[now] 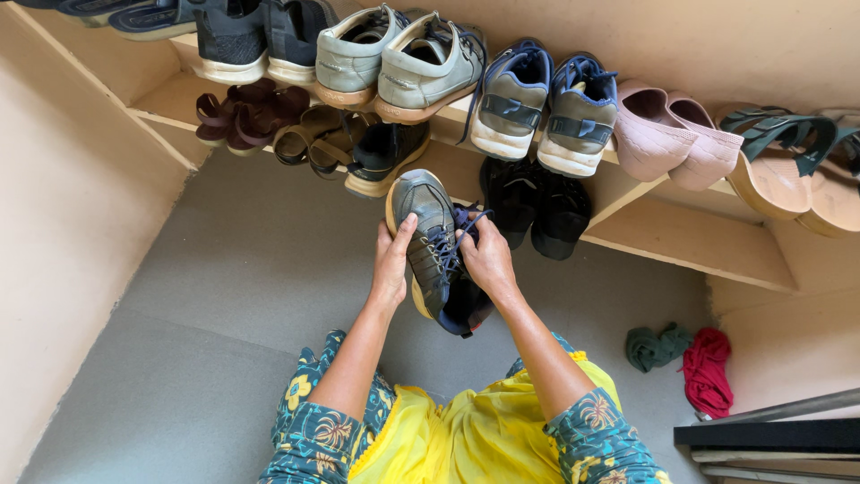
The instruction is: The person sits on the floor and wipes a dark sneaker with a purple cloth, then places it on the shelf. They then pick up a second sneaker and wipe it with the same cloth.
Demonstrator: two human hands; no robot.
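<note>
A grey sneaker with dark blue laces and a tan sole is held up in front of the shoe rack, toe pointing away from me. My left hand grips its left side, thumb on the upper. My right hand holds its right side at the laces and the dark blue collar. Both forearms come up from patterned teal sleeves over a yellow garment.
A wooden shoe rack holds grey sneakers, blue-grey sneakers, pink slip-ons, green-strapped sandals, brown sandals and black shoes. Green cloth and red cloth lie on the grey floor at right.
</note>
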